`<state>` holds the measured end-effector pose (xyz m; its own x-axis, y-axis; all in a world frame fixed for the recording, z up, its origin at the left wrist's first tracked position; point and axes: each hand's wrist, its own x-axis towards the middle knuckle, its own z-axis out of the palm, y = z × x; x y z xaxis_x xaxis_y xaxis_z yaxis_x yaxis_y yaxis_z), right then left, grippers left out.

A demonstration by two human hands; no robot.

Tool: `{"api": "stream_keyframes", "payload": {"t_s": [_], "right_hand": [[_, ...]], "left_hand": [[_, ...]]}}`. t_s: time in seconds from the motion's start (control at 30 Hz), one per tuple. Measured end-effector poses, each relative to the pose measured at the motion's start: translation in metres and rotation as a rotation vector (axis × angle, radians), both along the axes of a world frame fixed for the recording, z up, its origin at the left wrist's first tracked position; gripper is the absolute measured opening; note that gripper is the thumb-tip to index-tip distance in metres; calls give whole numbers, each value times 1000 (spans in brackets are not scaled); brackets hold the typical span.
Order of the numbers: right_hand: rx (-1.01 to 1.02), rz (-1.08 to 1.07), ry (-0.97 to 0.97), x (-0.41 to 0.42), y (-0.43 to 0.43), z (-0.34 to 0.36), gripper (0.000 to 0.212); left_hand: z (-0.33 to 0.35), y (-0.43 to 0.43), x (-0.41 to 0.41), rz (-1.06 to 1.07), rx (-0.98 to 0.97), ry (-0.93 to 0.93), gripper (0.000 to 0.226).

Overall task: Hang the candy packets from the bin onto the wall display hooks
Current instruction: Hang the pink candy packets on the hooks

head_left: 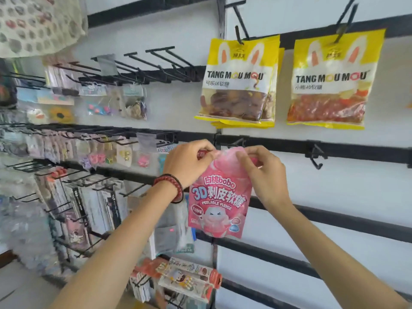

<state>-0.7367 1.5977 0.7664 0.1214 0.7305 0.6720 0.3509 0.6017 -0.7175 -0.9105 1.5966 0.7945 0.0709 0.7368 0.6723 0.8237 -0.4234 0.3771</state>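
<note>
A pink candy packet [219, 204] hangs between my hands in front of the white wall, just below a black rail. My left hand [187, 162], with a red bead bracelet at the wrist, pinches the packet's top left corner. My right hand [262, 172] pinches its top right corner. A black hook [239, 141] sticks out of the rail just above the packet's top edge. Two yellow candy packets hang higher up on hooks, one [239, 81] left and one [330, 83] right. The bin is not in view.
A bare black hook [315, 156] sits on the same rail to the right. Left of the packet, rows of hooks carry small accessory bags [98, 152]. More boxed goods [185, 279] hang low down. Black rails cross the white wall at lower right.
</note>
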Motion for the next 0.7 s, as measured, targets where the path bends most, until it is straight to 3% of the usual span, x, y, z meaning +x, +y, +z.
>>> {"api": "stream_keyframes", "payload": {"t_s": [0.23, 0.4, 0.53, 0.7], "right_hand": [[-41, -155, 59, -7, 4, -3, 14], [-146, -84, 94, -4, 8, 0, 14], [-135, -117, 66, -3, 8, -9, 12], [-176, -156, 50, 2, 16, -13, 14]], "left_hand": [[-11, 39, -5, -288, -15, -165, 11], [-10, 39, -4, -349, -11, -211, 13], [-14, 37, -2, -322, -32, -185, 11], [-17, 39, 9, -130, 14, -53, 18]]}}
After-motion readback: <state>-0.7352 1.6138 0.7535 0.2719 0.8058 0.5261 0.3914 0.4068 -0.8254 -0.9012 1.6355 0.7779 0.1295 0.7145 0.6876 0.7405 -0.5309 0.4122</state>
